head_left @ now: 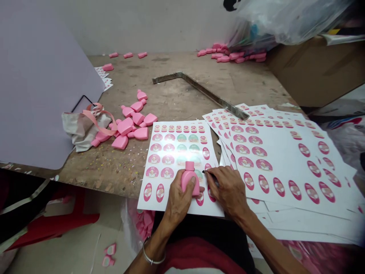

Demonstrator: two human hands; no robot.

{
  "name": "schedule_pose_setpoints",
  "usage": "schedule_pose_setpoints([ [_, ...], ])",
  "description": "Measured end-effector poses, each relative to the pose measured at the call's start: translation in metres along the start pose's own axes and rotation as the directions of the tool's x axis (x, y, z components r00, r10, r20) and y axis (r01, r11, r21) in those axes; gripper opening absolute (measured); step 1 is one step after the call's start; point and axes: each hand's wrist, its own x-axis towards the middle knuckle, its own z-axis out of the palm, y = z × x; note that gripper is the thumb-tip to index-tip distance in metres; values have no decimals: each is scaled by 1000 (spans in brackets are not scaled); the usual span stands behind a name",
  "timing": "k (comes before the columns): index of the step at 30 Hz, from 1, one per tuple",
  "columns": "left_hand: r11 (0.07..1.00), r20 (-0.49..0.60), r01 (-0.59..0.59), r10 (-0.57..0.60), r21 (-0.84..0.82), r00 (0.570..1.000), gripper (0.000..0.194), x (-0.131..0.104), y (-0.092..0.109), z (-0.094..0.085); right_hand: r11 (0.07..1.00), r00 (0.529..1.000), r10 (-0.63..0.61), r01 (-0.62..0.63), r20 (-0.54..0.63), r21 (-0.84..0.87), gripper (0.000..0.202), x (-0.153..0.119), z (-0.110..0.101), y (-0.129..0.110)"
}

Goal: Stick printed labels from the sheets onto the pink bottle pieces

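My left hand is wrapped round a small pink plastic bottle, its cap pointing away from me and my thumb across its front. Close beside it on the right, my right hand pinches a thin dark pointed tool; its kind I cannot make out. Both hands are over a sheet of stickers printed with pink and green labels, lying at the table's front edge. Part of the sheet is hidden by my hands and the bottle, and light glares on its middle.
More pink bottles lie loose beside a cloth pouch at left. Overlapping sticker sheets spread to the right, with a bent metal bar resting on them. Further bottles sit by the wall, near a cardboard box and plastic bags.
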Motion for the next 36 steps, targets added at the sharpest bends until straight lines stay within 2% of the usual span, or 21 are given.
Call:
schedule_pose_setpoints([
  [10,1000,4,-14,14,3,1000,38,1,-2,2,988,994,94,-99,48,115,16,-1,2,-4],
  [13,1000,-1,-17,17,16,1000,39,1,-2,2,991,993,109,-112,38,78,16,-1,5,-5],
  [18,998,1,-52,52,23,999,38,3,-5,1,999,999,38,-38,8,-11,18,1,9,-5],
  [25,994,18,-44,46,-101,999,39,2,-6,0,993,989,-114,113,-96,-10,14,8,5,-4],
  [28,985,8,-37,39,-166,999,38,0,-6,-1,988,991,-2,22,-134,153,14,7,4,-5],
  [31,973,-7,-20,19,-231,1000,38,1,-5,-3,930,986,146,-109,-81,351,17,5,0,-6],
  [33,960,-13,0,-4,-279,1000,38,2,-3,-4,852,971,241,-209,-5,480,20,6,-8,-5],
  [36,936,-12,11,-16,-352,1000,37,3,1,-5,689,920,364,-372,147,622,26,11,-21,0],
])
